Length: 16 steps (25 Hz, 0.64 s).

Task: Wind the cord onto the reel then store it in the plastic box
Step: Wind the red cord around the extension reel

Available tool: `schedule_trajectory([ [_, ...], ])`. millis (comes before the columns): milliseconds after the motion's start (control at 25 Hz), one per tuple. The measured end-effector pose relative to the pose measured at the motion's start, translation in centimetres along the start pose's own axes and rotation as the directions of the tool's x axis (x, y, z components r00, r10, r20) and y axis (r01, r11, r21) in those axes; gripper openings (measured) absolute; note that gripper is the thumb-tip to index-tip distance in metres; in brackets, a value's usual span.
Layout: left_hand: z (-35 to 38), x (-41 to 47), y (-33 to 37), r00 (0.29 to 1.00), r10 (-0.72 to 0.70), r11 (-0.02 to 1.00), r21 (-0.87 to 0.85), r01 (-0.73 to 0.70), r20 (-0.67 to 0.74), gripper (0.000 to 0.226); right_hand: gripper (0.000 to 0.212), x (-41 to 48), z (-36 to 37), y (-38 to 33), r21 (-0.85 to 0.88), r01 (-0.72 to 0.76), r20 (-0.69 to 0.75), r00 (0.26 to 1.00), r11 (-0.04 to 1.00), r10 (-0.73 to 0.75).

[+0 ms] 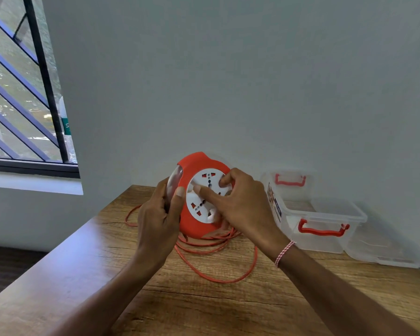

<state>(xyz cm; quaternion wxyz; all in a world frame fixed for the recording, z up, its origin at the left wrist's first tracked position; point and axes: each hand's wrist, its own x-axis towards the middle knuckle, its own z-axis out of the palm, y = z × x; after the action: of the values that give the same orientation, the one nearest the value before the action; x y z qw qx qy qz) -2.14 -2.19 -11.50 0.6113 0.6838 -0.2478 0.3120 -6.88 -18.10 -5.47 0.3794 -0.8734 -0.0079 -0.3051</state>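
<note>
Reel [194, 166]: left grip [159, 214] clasps rim; right grip [240, 204] pinches white hub. Cord [218, 278] loose on desk [204, 306].

Glossy plastic reel [197, 197], clear plastic box [325, 214], grained wood table [204, 306]

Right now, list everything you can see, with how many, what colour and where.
reel: one, orange with white socket face, held upright above the table
cord: one, orange, loose loops on the table under the reel
plastic box: one, clear with red handles, open, on the table right of the reel
lid: one, clear, on the table right of the box
table: one, brown wood, against the wall
window: one, dark bars, upper left
bracelet: one, pink and white, right wrist
left hand: grips the reel's left edge
right hand: fingers on the socket face
</note>
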Motion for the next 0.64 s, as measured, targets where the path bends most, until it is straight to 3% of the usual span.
schedule_trajectory([
  [80,-0.2,0.3,-0.1,0.999,-0.043,0.998,-0.055,0.041,-0.028,0.034,0.06,0.5,-0.9,0.0,-0.309,0.251,-0.012,0.964,0.917,-0.267],
  [160,-0.5,0.8,-0.2,0.995,-0.08,0.991,-0.114,0.073,-0.057,0.029,0.067,0.9,-1.6,0.0,-0.452,0.423,0.079,0.896,0.786,-0.437],
  [280,-1.0,1.4,-0.1,0.993,-0.091,0.989,-0.124,0.081,-0.077,0.033,0.068,1.1,-2.0,-0.2,-0.537,0.54,0.154,0.819,0.649,-0.553],
  [400,-1.0,1.3,-0.4,0.996,-0.075,0.994,-0.084,0.071,-0.046,0.03,0.069,1.0,-1.9,-0.1,-0.638,0.65,0.272,0.691,0.412,-0.67],
  [480,-0.9,1.2,-0.5,0.999,-0.05,0.999,-0.022,0.049,-0.015,0.043,0.071,1.0,-2.1,0.0,-0.684,0.666,0.336,0.649,0.296,-0.683],
  [560,-0.9,1.2,-0.5,1.0,-0.023,1.0,0.012,0.023,-0.003,0.06,0.072,1.2,-2.4,0.3,-0.709,0.669,0.358,0.613,0.222,-0.704],
  [640,-1.0,1.1,-0.2,1.0,0.002,0.999,0.042,-0.002,-0.005,0.055,0.07,1.3,-2.5,0.6,-0.701,0.678,0.336,0.586,0.219,-0.738],
])
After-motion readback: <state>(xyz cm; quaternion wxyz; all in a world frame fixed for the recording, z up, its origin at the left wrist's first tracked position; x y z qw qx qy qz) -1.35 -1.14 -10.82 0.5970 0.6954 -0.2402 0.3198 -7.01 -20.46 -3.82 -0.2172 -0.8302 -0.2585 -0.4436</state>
